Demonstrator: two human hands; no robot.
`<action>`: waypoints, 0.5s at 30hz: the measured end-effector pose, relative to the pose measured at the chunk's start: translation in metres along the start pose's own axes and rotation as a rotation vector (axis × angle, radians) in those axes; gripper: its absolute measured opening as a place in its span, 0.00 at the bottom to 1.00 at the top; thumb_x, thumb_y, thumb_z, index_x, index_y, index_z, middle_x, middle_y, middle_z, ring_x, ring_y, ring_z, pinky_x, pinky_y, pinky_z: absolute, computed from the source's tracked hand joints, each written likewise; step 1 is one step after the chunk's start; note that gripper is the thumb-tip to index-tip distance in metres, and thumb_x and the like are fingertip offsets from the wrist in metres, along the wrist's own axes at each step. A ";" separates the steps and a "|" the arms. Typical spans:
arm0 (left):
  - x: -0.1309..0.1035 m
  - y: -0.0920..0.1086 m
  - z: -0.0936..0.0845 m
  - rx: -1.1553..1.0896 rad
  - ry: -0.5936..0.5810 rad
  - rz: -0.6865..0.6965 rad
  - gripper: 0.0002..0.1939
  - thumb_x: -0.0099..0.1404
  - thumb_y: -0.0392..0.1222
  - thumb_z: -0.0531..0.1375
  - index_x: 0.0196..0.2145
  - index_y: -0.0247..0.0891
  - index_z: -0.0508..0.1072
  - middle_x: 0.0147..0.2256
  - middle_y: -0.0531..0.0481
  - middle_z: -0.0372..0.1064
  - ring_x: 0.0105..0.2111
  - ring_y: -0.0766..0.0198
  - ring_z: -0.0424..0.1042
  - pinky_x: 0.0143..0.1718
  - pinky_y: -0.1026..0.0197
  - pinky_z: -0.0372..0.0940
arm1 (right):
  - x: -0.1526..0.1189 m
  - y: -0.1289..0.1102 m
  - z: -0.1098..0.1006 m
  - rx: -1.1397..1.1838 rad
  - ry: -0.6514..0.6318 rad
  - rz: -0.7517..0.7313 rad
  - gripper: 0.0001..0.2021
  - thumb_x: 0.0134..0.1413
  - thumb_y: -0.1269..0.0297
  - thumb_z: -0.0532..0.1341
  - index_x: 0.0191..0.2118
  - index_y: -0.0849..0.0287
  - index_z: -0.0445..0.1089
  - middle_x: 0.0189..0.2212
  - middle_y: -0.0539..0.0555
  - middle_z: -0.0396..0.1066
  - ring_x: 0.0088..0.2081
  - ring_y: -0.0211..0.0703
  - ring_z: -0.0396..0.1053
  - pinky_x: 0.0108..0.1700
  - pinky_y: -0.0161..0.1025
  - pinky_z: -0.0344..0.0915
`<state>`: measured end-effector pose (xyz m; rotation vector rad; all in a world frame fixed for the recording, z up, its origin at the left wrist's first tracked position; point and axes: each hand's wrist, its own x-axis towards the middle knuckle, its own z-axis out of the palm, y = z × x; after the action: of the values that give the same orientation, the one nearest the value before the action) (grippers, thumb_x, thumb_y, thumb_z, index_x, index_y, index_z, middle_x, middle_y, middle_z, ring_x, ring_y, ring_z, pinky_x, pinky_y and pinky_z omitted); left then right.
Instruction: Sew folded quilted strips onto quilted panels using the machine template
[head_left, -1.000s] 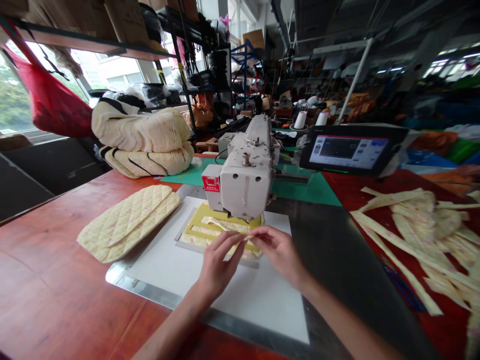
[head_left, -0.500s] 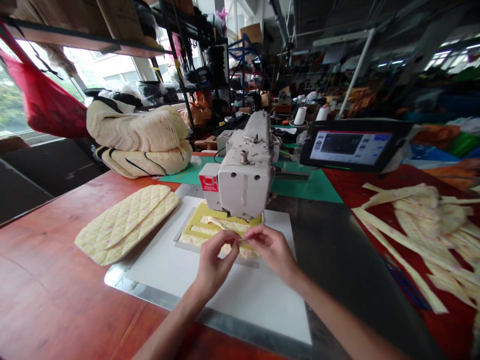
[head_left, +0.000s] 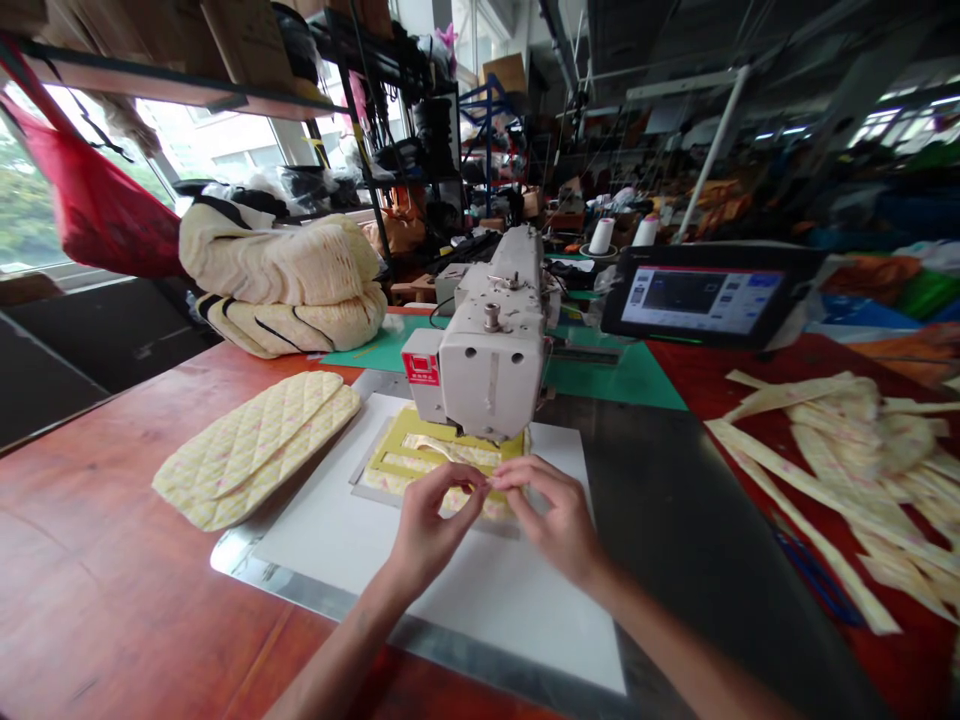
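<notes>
Under the head of a white sewing machine (head_left: 491, 375) lies a quilted yellow piece (head_left: 386, 478), framed by a yellow template (head_left: 397, 425). A cream fabric strip (head_left: 442, 447) runs over the template toward my fingers. My left hand (head_left: 435, 510) is pinched at the near side of the machine head, its fingertips on the strip's end. Touching those fingertips, my right hand (head_left: 551, 505) is also pinched; what it holds is too small to make out. A white sheet (head_left: 525, 610) lies beneath both hands.
Quilted yellow pieces (head_left: 255, 450) lie stacked at the left, with a larger cream pile (head_left: 285, 275) behind. Loose fabric strips (head_left: 847, 450) and blue-handled scissors (head_left: 817, 575) are at the right. A control screen (head_left: 705, 295) stands behind the table's right side.
My right hand's fingers have shifted slightly and curl closer to the left fingertips. The view has moved a little; the fabric and template look unchanged.
</notes>
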<state>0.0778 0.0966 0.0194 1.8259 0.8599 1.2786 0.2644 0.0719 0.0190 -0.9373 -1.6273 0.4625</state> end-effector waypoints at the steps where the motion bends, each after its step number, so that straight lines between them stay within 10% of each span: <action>1: -0.001 0.001 0.000 0.028 0.007 0.020 0.02 0.68 0.38 0.65 0.37 0.37 0.77 0.35 0.48 0.78 0.35 0.63 0.76 0.41 0.62 0.70 | 0.001 -0.001 -0.002 0.009 -0.030 0.045 0.05 0.65 0.69 0.62 0.41 0.53 0.76 0.41 0.53 0.78 0.44 0.45 0.76 0.48 0.39 0.71; 7: 0.002 0.003 0.004 0.098 0.040 0.059 0.03 0.68 0.39 0.65 0.38 0.38 0.77 0.35 0.50 0.78 0.35 0.64 0.75 0.40 0.63 0.69 | 0.008 0.006 -0.008 0.033 -0.222 0.205 0.07 0.66 0.59 0.63 0.42 0.55 0.76 0.37 0.52 0.78 0.39 0.42 0.76 0.43 0.36 0.70; 15: 0.031 0.002 0.010 0.151 -0.069 -0.033 0.09 0.67 0.46 0.67 0.36 0.37 0.80 0.32 0.49 0.78 0.31 0.64 0.74 0.35 0.64 0.67 | 0.002 0.032 -0.011 0.265 -0.049 0.413 0.13 0.58 0.50 0.68 0.37 0.56 0.78 0.34 0.53 0.80 0.37 0.45 0.78 0.41 0.38 0.72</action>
<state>0.0964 0.1198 0.0336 1.9531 0.9671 1.1495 0.2853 0.0908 0.0001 -1.0647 -1.3707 0.9661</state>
